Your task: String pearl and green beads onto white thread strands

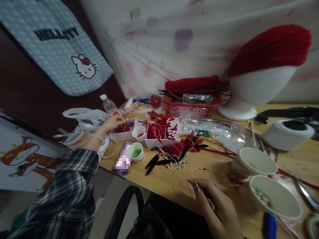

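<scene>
My right hand (216, 205) is at the front of the table, thumb and index finger pinched on a pale beaded thread (188, 174). The thread loops up from the fingertips to a short row of small beads (204, 168). My left hand (112, 122) reaches far out to the left, over a white box (124, 135) of dark red pieces. Its fingers look stretched out, and I see nothing held in them. Beside that box stand a paper cup (139, 133) with a few red bits and another cup of green beads (137, 153).
A second box (159, 142) holds red pieces and white bead strings. Black and red fuzzy pieces (179, 149) lie before it. Behind are a red basket (189, 108) and a white head form (264, 84). Two large cups (274, 196) (256, 161) and a thread cone (286, 134) stand at right.
</scene>
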`<state>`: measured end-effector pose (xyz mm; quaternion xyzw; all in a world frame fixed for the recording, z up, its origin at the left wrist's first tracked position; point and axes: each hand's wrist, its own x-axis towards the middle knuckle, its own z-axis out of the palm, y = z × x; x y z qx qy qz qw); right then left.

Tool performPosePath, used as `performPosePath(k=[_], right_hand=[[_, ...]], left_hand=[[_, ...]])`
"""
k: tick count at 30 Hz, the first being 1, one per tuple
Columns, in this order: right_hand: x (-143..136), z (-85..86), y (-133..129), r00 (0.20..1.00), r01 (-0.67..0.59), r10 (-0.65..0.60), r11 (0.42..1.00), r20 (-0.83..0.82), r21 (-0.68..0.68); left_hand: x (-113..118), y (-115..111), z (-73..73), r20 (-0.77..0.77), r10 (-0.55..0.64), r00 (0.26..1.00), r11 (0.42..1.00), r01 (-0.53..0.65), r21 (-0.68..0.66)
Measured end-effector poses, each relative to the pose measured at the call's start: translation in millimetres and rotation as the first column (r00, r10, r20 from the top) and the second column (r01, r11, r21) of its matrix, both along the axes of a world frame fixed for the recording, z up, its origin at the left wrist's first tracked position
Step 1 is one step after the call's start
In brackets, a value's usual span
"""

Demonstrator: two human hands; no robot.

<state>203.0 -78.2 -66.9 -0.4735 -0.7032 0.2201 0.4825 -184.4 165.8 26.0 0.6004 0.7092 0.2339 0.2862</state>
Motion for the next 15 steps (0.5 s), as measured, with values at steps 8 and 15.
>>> performPosePath(k=[8, 15], right_hand=[[-6.2, 5.3, 13.3, 0.996, 0.018, -0.012, 0.998, -0.086, 0.065], [-13.8, 16.8, 11.0, 0.978, -0.082, 0.079, 0.997, -0.191, -0.01]], left_hand=[[66.6, -81.4, 22.2, 0.333, 0.122, 0.935, 0.76, -0.304, 0.574], [209.5, -218.8, -57.5, 0.957, 0.113, 0.266, 0.952, -0.306, -0.027]])
